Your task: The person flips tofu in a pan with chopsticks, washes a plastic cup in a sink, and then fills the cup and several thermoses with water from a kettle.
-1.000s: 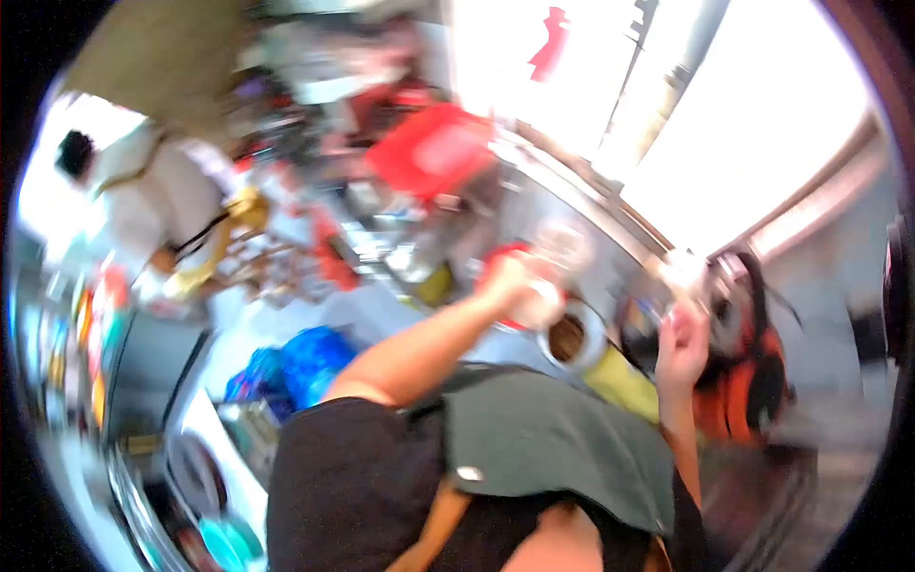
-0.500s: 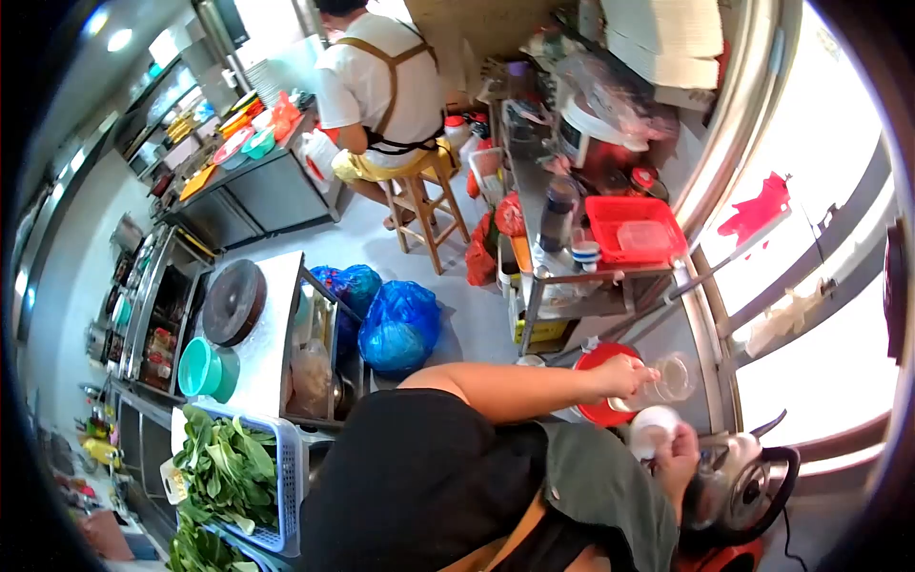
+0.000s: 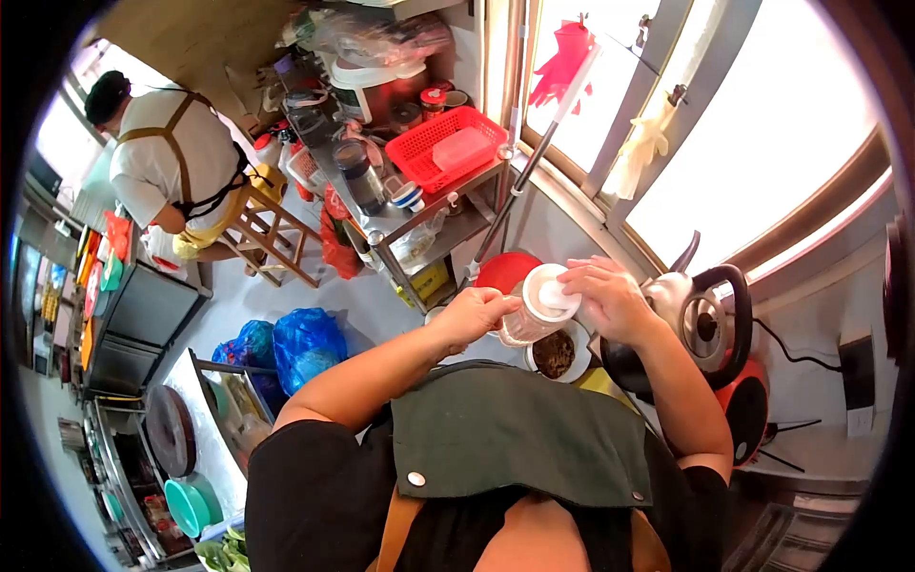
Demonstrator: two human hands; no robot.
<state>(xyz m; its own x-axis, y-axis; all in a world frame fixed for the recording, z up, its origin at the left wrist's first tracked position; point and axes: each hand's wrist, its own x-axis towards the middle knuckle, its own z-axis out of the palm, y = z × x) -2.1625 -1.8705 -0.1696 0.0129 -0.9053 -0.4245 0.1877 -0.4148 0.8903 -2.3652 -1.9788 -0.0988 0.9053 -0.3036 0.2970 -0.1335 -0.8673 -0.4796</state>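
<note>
My left hand (image 3: 474, 317) grips the side of a clear jug (image 3: 530, 324), held tilted in front of my apron. My right hand (image 3: 610, 296) has its fingers on a round white lid (image 3: 551, 291) at the jug's mouth. Just below the jug, a white bowl (image 3: 579, 355) with dark brown contents (image 3: 553, 354) is partly hidden by it. Behind my hands is a red basin (image 3: 505, 271). Close to my right forearm stands a metal kettle (image 3: 701, 319) with a black handle.
A steel rack (image 3: 419, 224) ahead carries a red basket (image 3: 453, 153) and a dark bottle (image 3: 359, 176). Blue bags (image 3: 310, 348) lie on the floor at left. A person (image 3: 176, 143) sits on a wooden stool (image 3: 276, 229). Gloves (image 3: 643, 143) hang by the window.
My view has swung to the right. The lid, earlier apart from the jug in my right hand, is now at the jug's mouth, and both hands have come together.
</note>
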